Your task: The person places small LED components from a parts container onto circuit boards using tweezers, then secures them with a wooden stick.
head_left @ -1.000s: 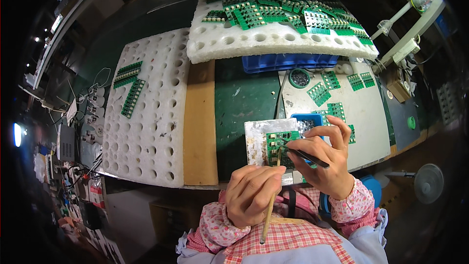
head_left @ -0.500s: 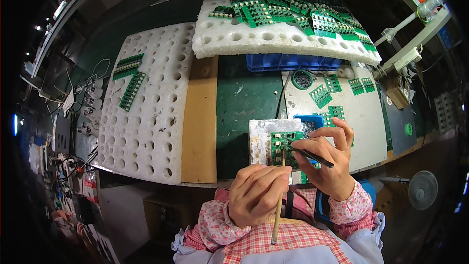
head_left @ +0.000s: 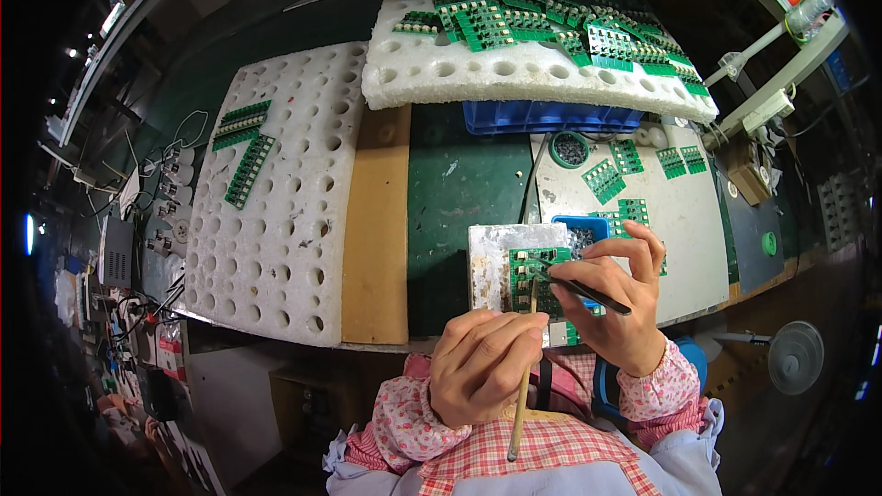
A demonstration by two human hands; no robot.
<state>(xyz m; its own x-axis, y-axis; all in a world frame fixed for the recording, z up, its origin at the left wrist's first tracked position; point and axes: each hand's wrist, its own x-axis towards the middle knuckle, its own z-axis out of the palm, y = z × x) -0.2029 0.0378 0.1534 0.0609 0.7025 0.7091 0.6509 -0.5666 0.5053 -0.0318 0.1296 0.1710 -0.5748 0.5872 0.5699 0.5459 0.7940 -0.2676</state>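
Observation:
A green circuit board [head_left: 520,268] with small white and black parts lies on a worn, whitish metal block [head_left: 489,262] near the table's front edge. My left hand [head_left: 487,360] is closed around a thin wooden stick [head_left: 522,404], whose upper tip meets the board. In my right hand [head_left: 617,298] dark tweezers [head_left: 593,296] are pinched, their points down at the board's parts close to the stick's tip. Part of the board is hidden beneath my fingers. Behind my right hand stands a small blue bin [head_left: 581,231] of tiny components.
White foam slabs hold more boards: one [head_left: 276,174] at left, another [head_left: 514,83] raised at the back on a blue crate [head_left: 551,118]. A round green dish [head_left: 569,150] of small parts and several loose boards [head_left: 603,181] lie on the pale sheet [head_left: 694,248] at right.
The tweezers in my right hand have shifted very slightly over the board. My left hand and the wooden stick stay almost still.

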